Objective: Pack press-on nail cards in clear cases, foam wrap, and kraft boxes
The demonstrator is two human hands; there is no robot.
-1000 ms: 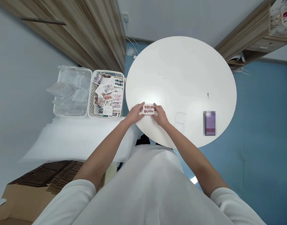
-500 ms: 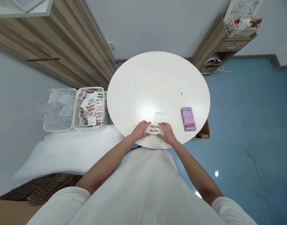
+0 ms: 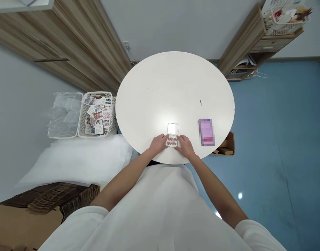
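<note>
A card of press-on nails [image 3: 171,141], in pinkish-brown tones set in two rows, lies in or over the lower half of a clear plastic case [image 3: 173,128] near the table's front edge. The case's transparent lid is hinged open and points away from me. My left hand [image 3: 159,144] grips the card's left edge between thumb and fingers. At the right edge, my right hand [image 3: 185,146] holds it the same way. Whether the fingertips also touch the case is too small to tell.
The oval white table [image 3: 175,80] bears a blurred purple item [image 3: 207,132] at right. Left stand a white basket [image 3: 113,116] of nail cards and a basket [image 3: 63,134] of clear plastic pieces. Below the table's right side is a cardboard box [image 3: 231,143].
The card has moved from in front of the clear case onto its lower half, with both hands still at its sides. The whole view has shifted slightly.
</note>
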